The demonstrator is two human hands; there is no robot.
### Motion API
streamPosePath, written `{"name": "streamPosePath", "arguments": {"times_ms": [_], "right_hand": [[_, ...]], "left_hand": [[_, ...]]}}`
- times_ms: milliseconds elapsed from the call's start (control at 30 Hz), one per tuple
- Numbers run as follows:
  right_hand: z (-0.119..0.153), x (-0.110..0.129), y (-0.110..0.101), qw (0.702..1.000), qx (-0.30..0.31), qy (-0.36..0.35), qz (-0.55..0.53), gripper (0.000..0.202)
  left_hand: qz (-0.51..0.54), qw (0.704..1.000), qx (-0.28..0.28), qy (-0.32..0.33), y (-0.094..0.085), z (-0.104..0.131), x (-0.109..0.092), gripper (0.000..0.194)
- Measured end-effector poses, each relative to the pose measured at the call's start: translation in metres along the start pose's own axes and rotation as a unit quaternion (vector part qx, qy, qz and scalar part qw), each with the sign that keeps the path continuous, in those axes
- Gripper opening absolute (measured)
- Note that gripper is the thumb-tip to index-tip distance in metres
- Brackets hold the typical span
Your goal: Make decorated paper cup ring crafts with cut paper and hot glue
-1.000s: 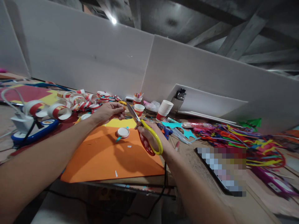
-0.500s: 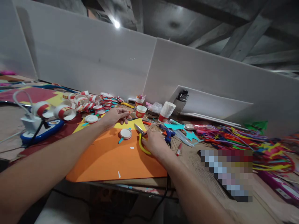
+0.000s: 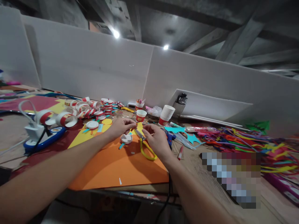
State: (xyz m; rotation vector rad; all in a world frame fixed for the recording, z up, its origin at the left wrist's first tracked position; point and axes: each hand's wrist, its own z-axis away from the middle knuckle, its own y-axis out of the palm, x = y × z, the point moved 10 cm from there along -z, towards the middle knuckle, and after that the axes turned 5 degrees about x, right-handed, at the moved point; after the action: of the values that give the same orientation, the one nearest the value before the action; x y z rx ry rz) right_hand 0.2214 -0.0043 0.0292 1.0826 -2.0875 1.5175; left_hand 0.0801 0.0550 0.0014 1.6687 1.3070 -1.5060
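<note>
My left hand (image 3: 121, 127) is closed in a pinch above the far edge of the orange sheet (image 3: 102, 172), a small orange piece (image 3: 134, 128) at its fingertips. Facing it closely, my right hand (image 3: 157, 139) has thumb and fingers pinched together; what they hold, if anything, is too small to make out. Yellow-handled scissors (image 3: 149, 154) lie on the sheet just under the right hand, blades pointing away. Below the left hand rests a white cup-bottom disc (image 3: 126, 138) with a blue-green strip at its edge. A similar disc (image 3: 92, 124) sits further left on yellow paper.
Behind the hands stand a red-and-white paper cup (image 3: 141, 115) and a stack of cups (image 3: 166, 114). Cut cup rings (image 3: 66, 119) and a blue power strip (image 3: 52, 136) are left. At right lie a blue glue gun (image 3: 170, 137), red marker (image 3: 180, 153) and pipe cleaners (image 3: 235, 140).
My right hand has let go of the scissors, which now lie on the orange sheet. Both hands have come together, the left moving right with the orange piece.
</note>
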Motion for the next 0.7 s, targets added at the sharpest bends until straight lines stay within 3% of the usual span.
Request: {"name": "streamPosePath", "arguments": {"times_ms": [167,700], "right_hand": [[0.001,0.0,-0.004,0.996,-0.033,-0.009,-0.084,0.025],[0.003,0.002,0.002,0.998,-0.025,0.002,-0.058,0.015]], "left_hand": [[-0.041,0.999,0.01,0.022,0.008,0.004,-0.01,0.022],[-0.132,0.986,0.063,0.078,0.026,0.009,-0.02,0.018]]}}
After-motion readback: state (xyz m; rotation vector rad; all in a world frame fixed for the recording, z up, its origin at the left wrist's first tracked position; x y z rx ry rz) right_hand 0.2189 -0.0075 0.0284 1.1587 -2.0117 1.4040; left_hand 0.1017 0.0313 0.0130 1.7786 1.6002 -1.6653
